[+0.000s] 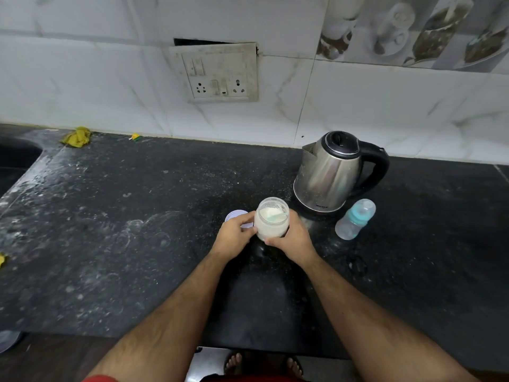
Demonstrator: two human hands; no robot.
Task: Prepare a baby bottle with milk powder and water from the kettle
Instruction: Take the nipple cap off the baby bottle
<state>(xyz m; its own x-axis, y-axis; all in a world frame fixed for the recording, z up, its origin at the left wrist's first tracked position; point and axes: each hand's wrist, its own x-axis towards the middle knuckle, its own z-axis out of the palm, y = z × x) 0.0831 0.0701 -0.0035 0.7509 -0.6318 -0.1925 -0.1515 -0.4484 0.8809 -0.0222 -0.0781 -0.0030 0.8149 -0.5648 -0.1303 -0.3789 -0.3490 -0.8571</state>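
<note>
Powder jar (272,222): clear, lid off, upright, about half full of white milk powder with a pale scoop (276,216) lying in it. Sat between left hand (234,236) and right hand (292,238), gripped by both. Jar lid (234,216): white, flat on the counter, just beyond the left hand's fingers. Kettle (330,175): steel body, black lid closed, black handle, upright beyond the right hand. Baby bottle (355,219): clear, teal collar, capped, looked empty, lying on its side right of the right hand, near the kettle base.
</note>
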